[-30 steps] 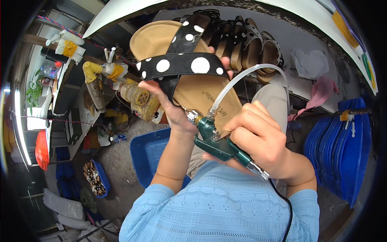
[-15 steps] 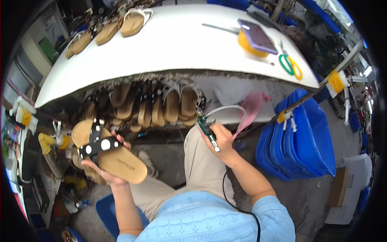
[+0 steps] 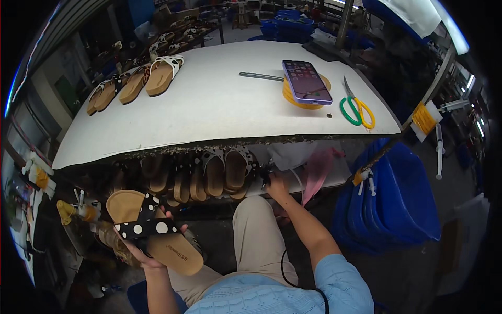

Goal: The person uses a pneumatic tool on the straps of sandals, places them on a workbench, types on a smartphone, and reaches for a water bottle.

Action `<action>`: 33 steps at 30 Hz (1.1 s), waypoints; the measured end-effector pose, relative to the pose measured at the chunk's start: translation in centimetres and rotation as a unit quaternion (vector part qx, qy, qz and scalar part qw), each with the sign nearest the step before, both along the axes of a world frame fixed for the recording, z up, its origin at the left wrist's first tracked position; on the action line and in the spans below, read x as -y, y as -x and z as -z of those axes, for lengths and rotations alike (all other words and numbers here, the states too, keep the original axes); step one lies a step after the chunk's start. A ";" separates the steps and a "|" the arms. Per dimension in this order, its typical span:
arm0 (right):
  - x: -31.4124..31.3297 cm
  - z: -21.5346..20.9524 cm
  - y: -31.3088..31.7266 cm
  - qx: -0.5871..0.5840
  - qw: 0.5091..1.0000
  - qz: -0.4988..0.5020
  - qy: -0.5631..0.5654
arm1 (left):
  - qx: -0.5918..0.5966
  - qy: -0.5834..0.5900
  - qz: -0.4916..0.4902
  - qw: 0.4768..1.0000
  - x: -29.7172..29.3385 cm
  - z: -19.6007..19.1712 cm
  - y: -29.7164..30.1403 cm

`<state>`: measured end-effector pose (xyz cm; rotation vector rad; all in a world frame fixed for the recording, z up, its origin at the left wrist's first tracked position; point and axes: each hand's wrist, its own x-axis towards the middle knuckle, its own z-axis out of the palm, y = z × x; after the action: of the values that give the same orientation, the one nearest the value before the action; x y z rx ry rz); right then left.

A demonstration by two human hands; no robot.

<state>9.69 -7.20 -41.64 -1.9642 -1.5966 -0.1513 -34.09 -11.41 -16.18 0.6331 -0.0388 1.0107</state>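
Observation:
My left hand holds a sandal from beneath, fingers and thumb around its sides. The sandal has a tan footbed and crossed black straps with white dots, and its sole faces down. My right hand reaches to the shelf under the table, beside the row of sandals there. Its fingers are closed around a dark hand tool, mostly in shadow. Several more sandals stand close together on that shelf, some with white straps and some with dotted black ones.
On the white tabletop are a few sandals at the left, a phone on a yellow tape roll, and scissors with green and yellow handles. Stacked blue bins stand at the right. A pink plastic bag hangs by the shelf.
My right hand has moved forward from above my knee to the shelf, taking the green hand tool into shadow. My left hand still holds the sandal. The view has tilted up.

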 end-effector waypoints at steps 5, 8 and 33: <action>0.9 -5.3 0.6 0.058 0.990 -0.089 -0.097 | -0.023 -0.012 0.015 1.000 -0.8 -0.9 -1.7; 4.2 -18.0 3.8 -0.026 0.926 -0.272 -0.260 | 0.007 -0.045 0.050 0.998 -2.4 -3.3 -2.4; 1.4 -44.6 -9.3 0.100 0.923 -0.148 -0.340 | -0.210 0.089 -0.085 0.970 -25.2 -17.9 -21.6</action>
<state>19.01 -8.62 2.99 -1.1887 -1.6503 -0.7014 -12.46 13.77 1.74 0.6818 0.4819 1.0119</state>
